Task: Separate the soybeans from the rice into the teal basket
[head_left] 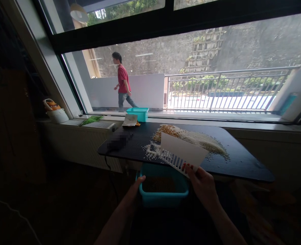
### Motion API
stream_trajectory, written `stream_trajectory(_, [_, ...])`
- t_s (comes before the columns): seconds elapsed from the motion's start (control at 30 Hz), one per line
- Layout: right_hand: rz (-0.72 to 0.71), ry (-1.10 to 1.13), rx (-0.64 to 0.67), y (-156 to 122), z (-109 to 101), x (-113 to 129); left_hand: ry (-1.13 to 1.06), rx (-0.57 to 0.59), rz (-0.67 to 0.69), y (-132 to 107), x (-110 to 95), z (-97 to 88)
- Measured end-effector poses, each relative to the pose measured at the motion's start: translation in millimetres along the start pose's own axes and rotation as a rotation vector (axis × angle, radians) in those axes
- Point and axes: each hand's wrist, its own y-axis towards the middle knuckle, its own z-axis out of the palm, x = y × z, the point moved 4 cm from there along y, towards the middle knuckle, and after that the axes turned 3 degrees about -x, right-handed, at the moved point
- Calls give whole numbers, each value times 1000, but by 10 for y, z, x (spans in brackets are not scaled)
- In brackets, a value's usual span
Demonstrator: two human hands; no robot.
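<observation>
My left hand [134,190] is closed around the left side of a teal plastic bin [163,195], its thumb over the rim. The bin sits below the table's near edge, with something dark brown inside that I cannot make out. Pinched in my right hand [203,186] is a white slotted sheet [183,149], tilted above the bin and the table edge. Behind the sheet, loose grain [195,136] spreads over the dark table [238,156], with orange-yellow kernels [168,129] at its left end. Small white grains [150,149] lie left of the sheet.
A second teal bin [144,115] and a piece of paper [130,120] stand at the back by the window. A blurred dark object [119,141] with a cable lies on the table's left. A white pot [57,115] sits on the sill. Outside, a person [123,80] walks past.
</observation>
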Motion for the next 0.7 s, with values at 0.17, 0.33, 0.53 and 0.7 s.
stream_trajectory(0.17, [13, -32, 27, -38, -5, -138, -2, -30, -10, -25, -10, -7])
stream_trajectory(0.33, [-15, -41, -110, 91, -156, -200, -17, 31, 27, -20, -7, 22])
stream_trajectory(0.53, [-94, -79, -97, 126, -80, -15, -8, -5, 26, -15, -3, 4])
stream_trajectory(0.7, [-268, -78, 98, -31, 389, 94, -24, -28, -9, 56, 40, -68])
